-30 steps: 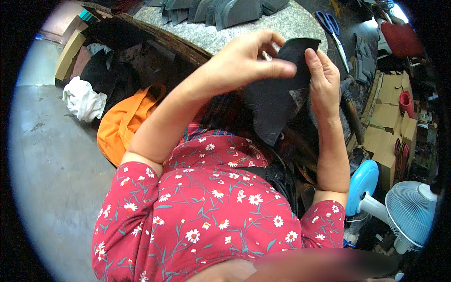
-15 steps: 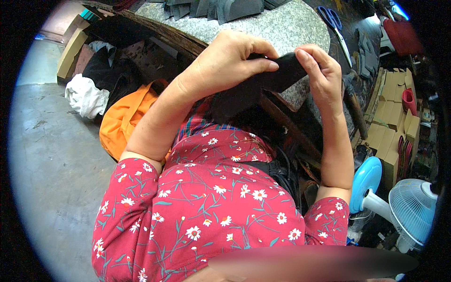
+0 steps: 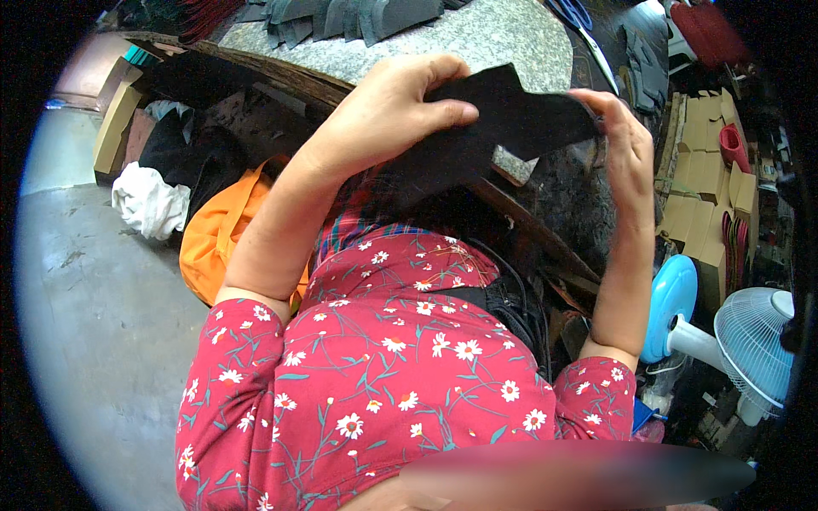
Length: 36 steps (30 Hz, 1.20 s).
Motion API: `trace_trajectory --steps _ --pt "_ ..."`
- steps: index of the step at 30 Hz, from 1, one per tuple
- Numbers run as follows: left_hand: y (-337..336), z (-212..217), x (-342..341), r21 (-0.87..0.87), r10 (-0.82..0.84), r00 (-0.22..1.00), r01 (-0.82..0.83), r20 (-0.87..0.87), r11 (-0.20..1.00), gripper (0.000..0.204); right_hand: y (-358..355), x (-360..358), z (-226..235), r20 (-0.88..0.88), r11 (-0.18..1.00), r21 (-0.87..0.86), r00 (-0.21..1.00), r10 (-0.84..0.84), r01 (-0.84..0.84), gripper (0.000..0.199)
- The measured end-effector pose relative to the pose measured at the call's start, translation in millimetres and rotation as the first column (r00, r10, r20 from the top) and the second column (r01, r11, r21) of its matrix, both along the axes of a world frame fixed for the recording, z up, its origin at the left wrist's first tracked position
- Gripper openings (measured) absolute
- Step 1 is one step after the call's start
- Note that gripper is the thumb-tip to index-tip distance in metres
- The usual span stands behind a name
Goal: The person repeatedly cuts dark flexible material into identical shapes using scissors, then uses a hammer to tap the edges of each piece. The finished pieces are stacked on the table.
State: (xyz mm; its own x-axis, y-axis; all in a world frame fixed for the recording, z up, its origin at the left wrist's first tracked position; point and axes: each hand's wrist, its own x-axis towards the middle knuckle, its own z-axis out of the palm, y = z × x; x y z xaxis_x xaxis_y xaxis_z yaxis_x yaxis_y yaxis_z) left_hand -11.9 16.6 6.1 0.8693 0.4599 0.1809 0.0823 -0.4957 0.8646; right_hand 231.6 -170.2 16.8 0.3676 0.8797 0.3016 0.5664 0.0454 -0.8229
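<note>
A flat, black cut piece of sheet material (image 3: 520,115), perhaps fabric or leather, is stretched between my hands above the stone slab's near edge. My left hand (image 3: 409,102) pinches its left side, thumb on top and fingers behind. At the other end, the fingers of my right hand (image 3: 624,140) curl over the right edge, the thumb hidden. The piece has an angular top corner and narrows toward the right. Below it, dark material merges with the shadow over my lap, so its lower outline is unclear.
The speckled grey stone slab (image 3: 511,47) bears several stacked dark pieces (image 3: 358,19). Blue-handled scissors (image 3: 588,34) lie beyond its right side. Cardboard boxes (image 3: 694,192) and a blue fan (image 3: 754,349) stand on the right. An orange bag (image 3: 213,230) and white cloth (image 3: 149,200) are at left.
My right hand has moved right and slightly down, and its grip has shifted to the right edge. The black piece now shows broader and flatter. My left hand has shifted slightly left.
</note>
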Motion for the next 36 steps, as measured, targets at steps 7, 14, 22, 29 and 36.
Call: trace_trajectory --steps 7,14,22,29,36 --pt "13.6 -13.7 20.5 0.416 0.088 0.993 -0.110 0.073 0.902 0.055 -77.3 72.0 -35.7 0.811 0.771 -0.243 0.559 -0.171 0.589 0.046" --pt "21.1 -12.5 22.7 0.302 0.060 0.998 -0.053 -0.012 0.952 0.058 -54.6 20.3 4.0 -0.090 0.927 -0.010 0.923 -0.373 0.374 0.038" --pt "23.4 -12.9 25.6 0.232 0.060 0.998 -0.052 -0.025 0.971 0.060 23.0 -30.2 18.8 0.602 0.930 -0.138 0.775 -0.193 0.339 0.034" --pt "28.3 -24.9 28.7 0.257 0.043 0.996 -0.062 0.081 0.964 0.056 22.8 -33.9 14.0 0.410 0.953 -0.132 0.891 -0.197 0.272 0.033" --pt "30.0 -16.4 21.4 0.061 -0.009 0.999 0.006 0.045 0.998 0.048 -1.2 -34.5 29.1 0.430 0.960 0.016 0.864 -0.260 0.281 0.034"
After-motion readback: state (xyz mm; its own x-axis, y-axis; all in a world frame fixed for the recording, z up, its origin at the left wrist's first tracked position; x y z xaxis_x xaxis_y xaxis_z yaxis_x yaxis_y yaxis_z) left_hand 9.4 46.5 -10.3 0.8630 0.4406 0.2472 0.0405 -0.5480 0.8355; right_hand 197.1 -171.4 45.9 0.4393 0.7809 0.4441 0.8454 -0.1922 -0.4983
